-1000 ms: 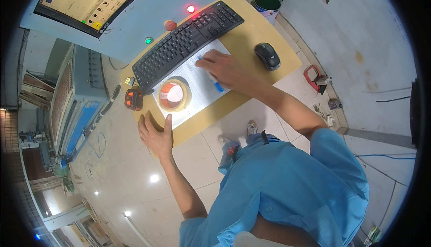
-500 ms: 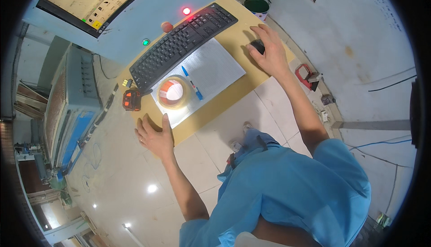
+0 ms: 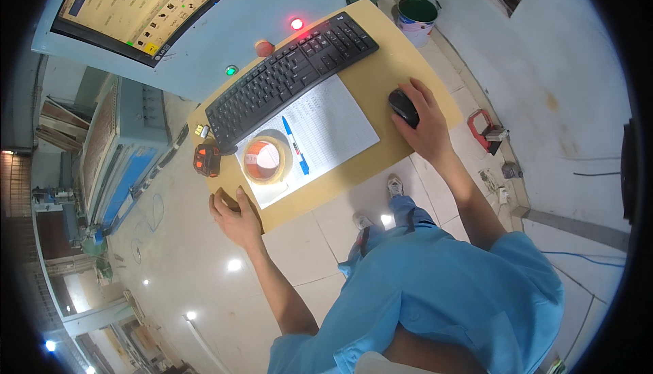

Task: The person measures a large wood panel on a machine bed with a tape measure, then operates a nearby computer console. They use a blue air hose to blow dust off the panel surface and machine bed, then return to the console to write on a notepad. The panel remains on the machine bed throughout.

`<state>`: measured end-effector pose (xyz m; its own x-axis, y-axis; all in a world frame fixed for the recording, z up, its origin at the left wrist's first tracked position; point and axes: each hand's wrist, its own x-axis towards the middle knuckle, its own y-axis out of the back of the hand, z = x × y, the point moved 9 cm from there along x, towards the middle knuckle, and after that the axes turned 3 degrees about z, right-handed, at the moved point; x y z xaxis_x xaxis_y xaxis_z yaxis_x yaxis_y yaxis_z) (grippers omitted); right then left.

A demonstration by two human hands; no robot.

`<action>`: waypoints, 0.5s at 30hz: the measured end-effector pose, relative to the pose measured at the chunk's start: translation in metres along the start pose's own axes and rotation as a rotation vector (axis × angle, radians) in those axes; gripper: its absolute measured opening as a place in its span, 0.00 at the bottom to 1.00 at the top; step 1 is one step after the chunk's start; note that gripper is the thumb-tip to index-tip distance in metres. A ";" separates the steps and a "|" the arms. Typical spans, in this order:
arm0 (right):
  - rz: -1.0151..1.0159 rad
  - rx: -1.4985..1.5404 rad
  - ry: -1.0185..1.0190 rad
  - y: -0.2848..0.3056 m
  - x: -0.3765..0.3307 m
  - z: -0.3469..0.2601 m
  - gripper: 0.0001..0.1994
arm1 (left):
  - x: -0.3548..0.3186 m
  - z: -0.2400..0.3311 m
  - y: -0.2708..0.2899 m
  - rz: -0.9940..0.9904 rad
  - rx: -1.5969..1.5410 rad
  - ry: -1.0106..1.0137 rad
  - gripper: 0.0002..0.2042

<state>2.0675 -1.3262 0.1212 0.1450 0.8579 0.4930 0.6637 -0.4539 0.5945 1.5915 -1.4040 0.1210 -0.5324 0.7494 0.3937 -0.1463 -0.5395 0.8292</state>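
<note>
Black mouse (image 3: pixel 403 107) is held by the right hand (image 3: pixel 427 126). Left hand (image 3: pixel 238 220) is wide, seven o'clock from the tape (image 3: pixel 252 161).

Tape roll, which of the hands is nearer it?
Left. The left hand is at the desk edge, just lower-left of the tape roll; the right hand is farther right, on the computer mouse.

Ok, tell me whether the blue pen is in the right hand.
No, the blue pen lies on the paper, while the right hand rests on the black mouse.
</note>
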 end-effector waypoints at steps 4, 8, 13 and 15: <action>-0.060 -0.046 0.022 -0.005 -0.005 -0.001 0.27 | -0.001 -0.007 0.001 0.003 0.005 0.107 0.28; -0.002 -0.096 0.053 -0.008 -0.002 -0.007 0.26 | 0.004 -0.007 -0.001 0.009 0.033 0.072 0.27; 0.061 -0.099 0.095 -0.004 -0.006 -0.013 0.25 | -0.001 -0.009 0.001 0.071 0.125 0.012 0.28; 0.053 -0.096 0.095 -0.003 -0.007 -0.013 0.25 | -0.004 -0.010 0.000 0.062 0.098 0.027 0.28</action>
<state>2.0551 -1.3338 0.1237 0.1053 0.8075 0.5804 0.5828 -0.5230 0.6219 1.5846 -1.4107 0.1156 -0.5601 0.7044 0.4360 -0.0305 -0.5435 0.8389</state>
